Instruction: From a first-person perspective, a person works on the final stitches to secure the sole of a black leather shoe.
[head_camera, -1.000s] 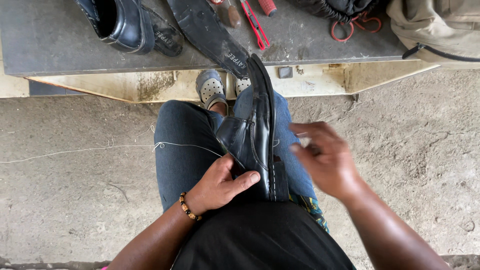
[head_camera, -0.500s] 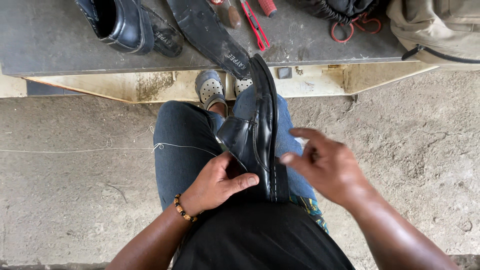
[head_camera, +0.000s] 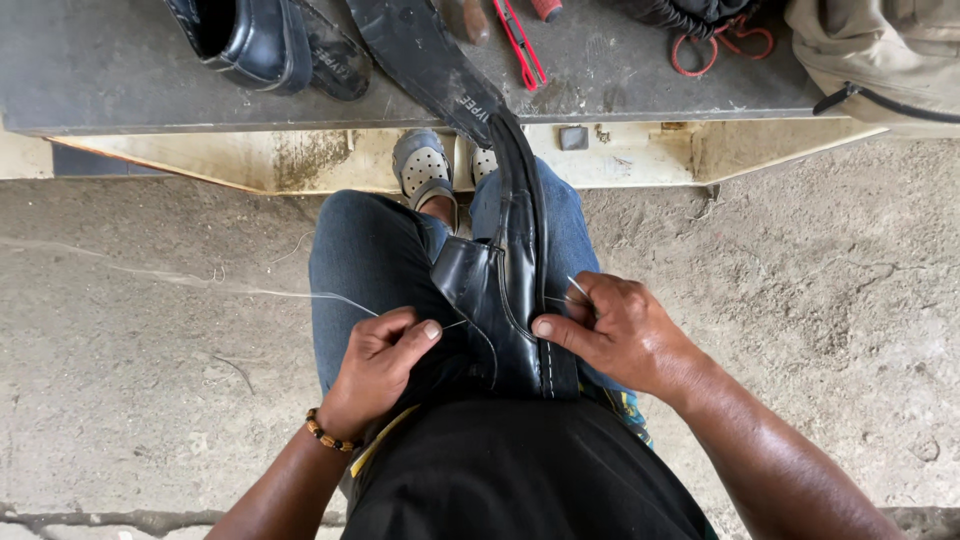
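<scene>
Black shoe (head_camera: 505, 300) lies on the lap btwn the knees, long axis near-to-far, toe toward the table (head_camera: 120, 90). Left hand (head_camera: 375, 365) closed on a thin thread (head_camera: 300, 294) just left of the shoe; right hand (head_camera: 620, 335) presses the sole edge w/ thumb, fingers pinching a needle (head_camera: 578, 289) — both touching the shoe's near end, right one closer to the stitch line.

Both hands (head_camera: 378, 362) (head_camera: 625, 335) low over the lap, fingers pinched

The left hand (head_camera: 378, 362) pinches thread (head_camera: 300, 294); the right hand (head_camera: 618, 335) holds a needle (head_camera: 578, 288) at the black shoe (head_camera: 510, 300).
</scene>
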